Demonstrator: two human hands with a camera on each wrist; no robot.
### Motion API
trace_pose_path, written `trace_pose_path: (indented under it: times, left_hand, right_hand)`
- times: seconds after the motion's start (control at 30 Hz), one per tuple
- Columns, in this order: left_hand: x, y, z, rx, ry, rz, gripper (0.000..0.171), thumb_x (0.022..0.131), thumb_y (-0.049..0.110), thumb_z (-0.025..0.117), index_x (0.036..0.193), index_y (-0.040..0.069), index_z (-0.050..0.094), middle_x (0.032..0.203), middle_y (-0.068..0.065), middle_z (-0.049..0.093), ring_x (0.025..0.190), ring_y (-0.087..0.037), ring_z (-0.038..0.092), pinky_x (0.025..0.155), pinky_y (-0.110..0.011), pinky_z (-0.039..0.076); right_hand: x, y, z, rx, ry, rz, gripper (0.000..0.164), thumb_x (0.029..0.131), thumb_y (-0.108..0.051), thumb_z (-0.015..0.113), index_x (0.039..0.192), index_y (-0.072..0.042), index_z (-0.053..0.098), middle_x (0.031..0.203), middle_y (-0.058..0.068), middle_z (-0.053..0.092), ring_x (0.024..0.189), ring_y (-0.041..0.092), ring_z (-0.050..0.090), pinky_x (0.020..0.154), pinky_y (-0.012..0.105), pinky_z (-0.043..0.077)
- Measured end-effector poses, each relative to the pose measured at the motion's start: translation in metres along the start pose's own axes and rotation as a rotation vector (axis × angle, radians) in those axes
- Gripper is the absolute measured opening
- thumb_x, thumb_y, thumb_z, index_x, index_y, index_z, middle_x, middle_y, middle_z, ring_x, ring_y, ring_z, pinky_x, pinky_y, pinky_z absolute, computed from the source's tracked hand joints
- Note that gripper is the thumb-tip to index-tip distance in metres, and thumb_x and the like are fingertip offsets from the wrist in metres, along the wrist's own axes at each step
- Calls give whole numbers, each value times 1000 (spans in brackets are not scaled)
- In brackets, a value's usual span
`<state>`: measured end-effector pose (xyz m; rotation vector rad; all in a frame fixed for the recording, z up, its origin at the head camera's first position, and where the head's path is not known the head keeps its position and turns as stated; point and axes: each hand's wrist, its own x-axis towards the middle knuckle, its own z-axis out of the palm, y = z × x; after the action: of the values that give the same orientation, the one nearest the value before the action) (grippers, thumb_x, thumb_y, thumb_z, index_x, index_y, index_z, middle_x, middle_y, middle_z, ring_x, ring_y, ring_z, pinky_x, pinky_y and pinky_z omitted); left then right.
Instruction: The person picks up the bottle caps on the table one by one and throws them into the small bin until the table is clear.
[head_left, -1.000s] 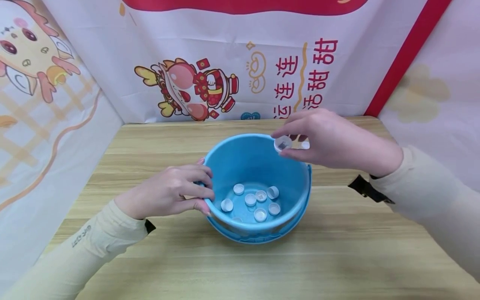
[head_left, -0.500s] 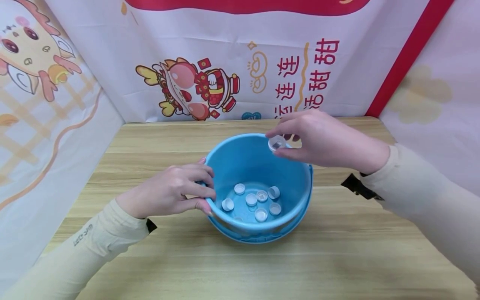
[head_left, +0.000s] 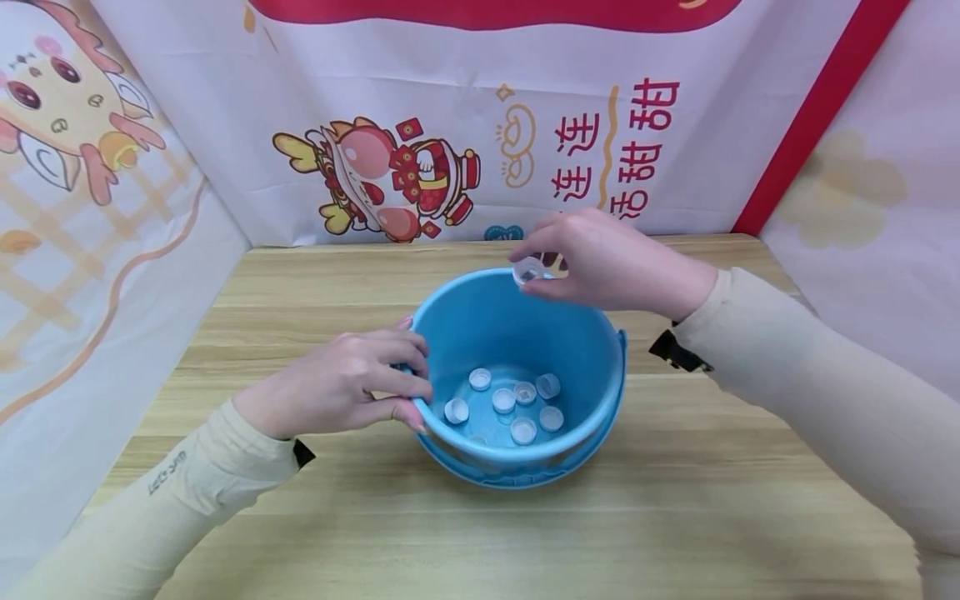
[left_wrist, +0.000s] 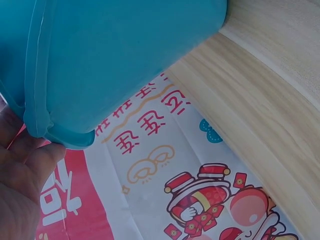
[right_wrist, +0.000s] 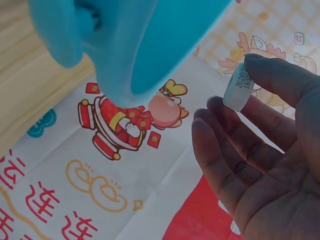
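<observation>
A blue bucket [head_left: 510, 325] stands on the table with several white bottle caps [head_left: 503, 401] on its bottom. My left hand [head_left: 352, 379] grips its left rim, fingers over the edge and thumb at the outside; in the left wrist view the left hand [left_wrist: 25, 165] shows at the rim's lower corner. Over the far rim, my right hand [head_left: 600, 262] pinches a white bottle cap [head_left: 528, 271] between thumb and fingertips. Dark printed characters mark the side of that bottle cap [right_wrist: 239, 87] in the right wrist view, where the right hand [right_wrist: 265, 150] has its other fingers loosely bent.
The bucket's handle [head_left: 525, 478] hangs down along its near side. Wood-grain table [head_left: 525, 542] lies underneath. Behind it rises a white printed cloth [head_left: 420, 75] with red lettering and cartoon figures, and more printed cloth [head_left: 112, 292] stands at the left.
My right hand has moved left and slightly away from me along the far rim, carrying the bottle cap. The left hand and the bucket have stayed in place.
</observation>
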<state>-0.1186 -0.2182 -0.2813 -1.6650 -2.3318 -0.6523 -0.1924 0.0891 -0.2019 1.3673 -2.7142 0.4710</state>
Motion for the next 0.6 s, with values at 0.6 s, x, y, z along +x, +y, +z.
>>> trace_pose_path:
  times: [0.6]
  left_hand:
    - [2,0,0,-5,3,8,32,87,40,72,102,12,78,101,-3,68,104,-22,62,101,-52,44]
  right_hand:
    - [-2,34,-15,-26,-12,98,36,85,-23,81,119,-12,72,112,7,71,97,22,67,80,40,60]
